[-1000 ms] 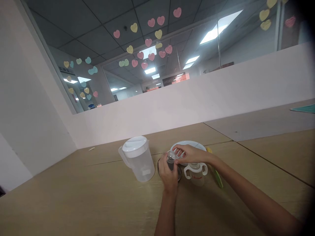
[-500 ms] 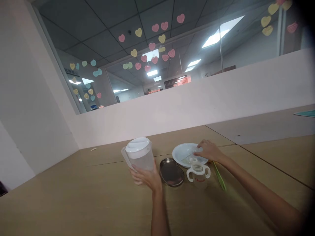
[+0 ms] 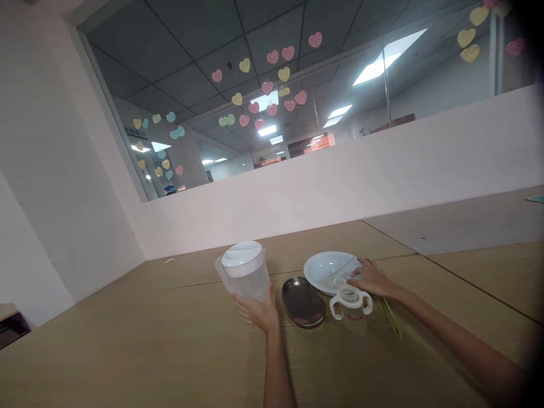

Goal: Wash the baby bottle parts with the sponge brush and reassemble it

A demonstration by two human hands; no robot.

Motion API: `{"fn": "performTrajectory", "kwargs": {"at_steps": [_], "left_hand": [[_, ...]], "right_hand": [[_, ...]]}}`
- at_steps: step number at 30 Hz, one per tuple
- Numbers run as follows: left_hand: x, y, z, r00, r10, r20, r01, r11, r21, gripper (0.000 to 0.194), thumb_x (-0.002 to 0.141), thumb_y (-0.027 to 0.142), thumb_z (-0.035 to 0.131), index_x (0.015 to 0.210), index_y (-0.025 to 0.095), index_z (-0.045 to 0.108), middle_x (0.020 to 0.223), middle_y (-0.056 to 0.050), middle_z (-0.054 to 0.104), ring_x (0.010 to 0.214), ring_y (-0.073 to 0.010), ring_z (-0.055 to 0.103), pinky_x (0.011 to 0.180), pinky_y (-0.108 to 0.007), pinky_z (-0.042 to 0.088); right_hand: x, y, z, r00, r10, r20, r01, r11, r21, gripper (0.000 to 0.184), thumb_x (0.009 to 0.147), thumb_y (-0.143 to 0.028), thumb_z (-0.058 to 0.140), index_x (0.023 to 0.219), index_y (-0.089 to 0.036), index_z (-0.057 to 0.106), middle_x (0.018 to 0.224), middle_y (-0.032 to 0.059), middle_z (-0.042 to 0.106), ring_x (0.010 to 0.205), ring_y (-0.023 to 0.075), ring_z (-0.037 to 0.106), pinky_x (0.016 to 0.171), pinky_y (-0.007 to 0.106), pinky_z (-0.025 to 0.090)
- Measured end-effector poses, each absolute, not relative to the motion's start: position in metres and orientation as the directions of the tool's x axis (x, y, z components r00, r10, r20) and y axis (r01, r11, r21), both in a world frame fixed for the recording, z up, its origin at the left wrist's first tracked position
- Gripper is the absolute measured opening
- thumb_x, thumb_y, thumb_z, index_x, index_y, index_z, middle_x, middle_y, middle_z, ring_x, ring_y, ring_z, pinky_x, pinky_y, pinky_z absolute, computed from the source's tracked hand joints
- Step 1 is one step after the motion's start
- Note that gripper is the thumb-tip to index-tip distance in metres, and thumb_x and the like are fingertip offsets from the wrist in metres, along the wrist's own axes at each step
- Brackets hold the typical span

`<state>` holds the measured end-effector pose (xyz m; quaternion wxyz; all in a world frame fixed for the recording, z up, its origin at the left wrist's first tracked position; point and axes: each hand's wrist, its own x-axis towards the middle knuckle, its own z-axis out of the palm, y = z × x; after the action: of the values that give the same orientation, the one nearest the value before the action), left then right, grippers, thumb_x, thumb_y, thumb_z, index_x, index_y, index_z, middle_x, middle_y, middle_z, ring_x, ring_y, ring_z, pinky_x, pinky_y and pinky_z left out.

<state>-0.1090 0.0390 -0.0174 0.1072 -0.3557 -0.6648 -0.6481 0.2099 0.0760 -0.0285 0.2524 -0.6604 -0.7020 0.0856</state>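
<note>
My left hand [image 3: 260,311] is wrapped round the lower part of a clear plastic pitcher [image 3: 251,283] with a white lid and a handle on its left. At the right rim of a white bowl [image 3: 312,272], my right hand [image 3: 370,279] has its fingers curled down over some clear pieces; what exactly they pinch is hidden. Thin clear parts lie inside the bowl. Just in front stands a clear baby bottle [image 3: 352,314] with two white handles and an open top. A kidney-shaped metal tray [image 3: 302,303] rests between pitcher and bottle.
A green-handled brush or similar tool [image 3: 391,318] lies right of the bottle, partly under my right wrist. Behind the wooden table [image 3: 170,340] rises a white wall [image 3: 276,209] below a window with heart-shaped notes. A small pale scrap [image 3: 169,261] lies far left.
My left hand has moved left from the metal tray to grip the pitcher. My right hand has gone from the tray, with a clear domed piece, to the bowl's right side.
</note>
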Motion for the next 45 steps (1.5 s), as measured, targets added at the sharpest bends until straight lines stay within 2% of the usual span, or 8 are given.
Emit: {"fn": "performTrajectory", "kwargs": {"at_steps": [4, 6, 10, 12, 15, 19, 32, 45], "left_hand": [[-0.109, 0.035, -0.015, -0.65, 0.3, 0.698, 0.685, -0.164, 0.71, 0.1, 0.064, 0.054, 0.066, 0.138, 0.015, 0.011, 0.137, -0.022, 0.031, 0.125, -0.0433, 0.03, 0.099, -0.061, 0.03], [-0.105, 0.031, -0.01, -0.595, 0.299, 0.746, 0.738, -0.163, 0.654, 0.099, 0.066, 0.052, 0.065, 0.139, 0.014, 0.009, 0.139, -0.022, 0.029, 0.127, -0.043, 0.028, 0.102, -0.06, 0.027], [-0.091, 0.024, -0.001, -0.435, 0.31, 0.845, 0.837, -0.207, 0.507, 0.092, 0.072, 0.044, 0.063, 0.141, 0.023, 0.007, 0.145, -0.016, 0.023, 0.131, -0.0382, 0.024, 0.108, -0.057, 0.021], [-0.084, 0.022, 0.001, -0.356, 0.313, 0.88, 0.875, -0.217, 0.432, 0.087, 0.075, 0.042, 0.059, 0.142, 0.02, 0.008, 0.145, -0.016, 0.024, 0.133, -0.0357, 0.023, 0.108, -0.056, 0.021], [-0.077, 0.021, 0.001, -0.221, 0.325, 0.92, 0.931, -0.212, 0.298, 0.076, 0.08, 0.037, 0.053, 0.141, 0.015, 0.015, 0.144, -0.016, 0.028, 0.134, -0.0325, 0.023, 0.108, -0.055, 0.021], [-0.076, 0.02, -0.004, -0.08, 0.368, 0.926, 0.96, -0.223, 0.171, 0.064, 0.082, 0.026, 0.048, 0.14, 0.018, 0.022, 0.143, -0.012, 0.032, 0.134, -0.0277, 0.023, 0.111, -0.051, 0.017], [-0.076, 0.019, -0.005, -0.106, 0.381, 0.919, 0.979, -0.12, 0.162, 0.068, 0.08, 0.022, 0.05, 0.141, 0.018, 0.02, 0.143, -0.011, 0.033, 0.133, -0.0268, 0.026, 0.11, -0.049, 0.018], [-0.076, 0.02, -0.009, -0.024, 0.385, 0.922, 0.981, -0.17, 0.096, 0.064, 0.08, 0.017, 0.048, 0.14, 0.02, 0.025, 0.143, -0.01, 0.034, 0.132, -0.0265, 0.029, 0.11, -0.048, 0.019]], "right_hand": [[0.206, 0.068, -0.034, 0.094, 0.929, 0.358, 0.856, 0.108, -0.505, 0.06, 0.073, -0.056, 0.051, 0.113, -0.013, 0.059, 0.136, 0.0178, 0.038, 0.127, 0.0344, 0.031, 0.1, 0.047, 0.031], [0.202, 0.056, -0.033, 0.158, 0.872, 0.462, 0.807, 0.156, -0.57, 0.055, 0.079, -0.054, 0.042, 0.114, -0.013, 0.055, 0.132, 0.0169, 0.042, 0.123, 0.0306, 0.038, 0.099, 0.043, 0.033], [0.19, 0.02, -0.027, 0.196, 0.8, 0.566, 0.659, 0.32, -0.68, 0.039, 0.089, -0.048, 0.027, 0.096, -0.021, 0.055, 0.104, 0.0081, 0.06, 0.099, 0.0235, 0.056, 0.086, 0.035, 0.042], [0.183, 0.004, -0.025, 0.183, 0.813, 0.553, 0.607, 0.349, -0.714, 0.038, 0.09, -0.048, 0.026, 0.089, -0.024, 0.055, 0.09, 0.0052, 0.063, 0.085, 0.0225, 0.059, 0.075, 0.033, 0.045], [0.175, -0.009, -0.027, 0.108, 0.82, 0.561, 0.618, 0.387, -0.684, 0.039, 0.091, -0.046, 0.024, 0.075, -0.024, 0.053, 0.077, 0.0034, 0.062, 0.075, 0.0215, 0.058, 0.068, 0.032, 0.044], [0.17, -0.008, -0.033, 0.03, 0.804, 0.594, 0.677, 0.421, -0.604, 0.042, 0.092, -0.044, 0.022, 0.064, -0.024, 0.045, 0.068, 0.0036, 0.058, 0.067, 0.0202, 0.055, 0.064, 0.032, 0.04], [0.169, -0.005, -0.041, 0.047, 0.811, 0.583, 0.572, 0.457, -0.681, 0.045, 0.092, -0.047, 0.024, 0.059, -0.021, 0.04, 0.058, 0.0004, 0.053, 0.058, 0.0164, 0.05, 0.058, 0.029, 0.036], [0.171, -0.002, -0.04, 0.0, 0.831, 0.556, 0.548, 0.464, -0.695, 0.046, 0.092, -0.046, 0.024, 0.058, -0.021, 0.043, 0.055, -0.0004, 0.053, 0.055, 0.0154, 0.05, 0.056, 0.027, 0.036]]}}
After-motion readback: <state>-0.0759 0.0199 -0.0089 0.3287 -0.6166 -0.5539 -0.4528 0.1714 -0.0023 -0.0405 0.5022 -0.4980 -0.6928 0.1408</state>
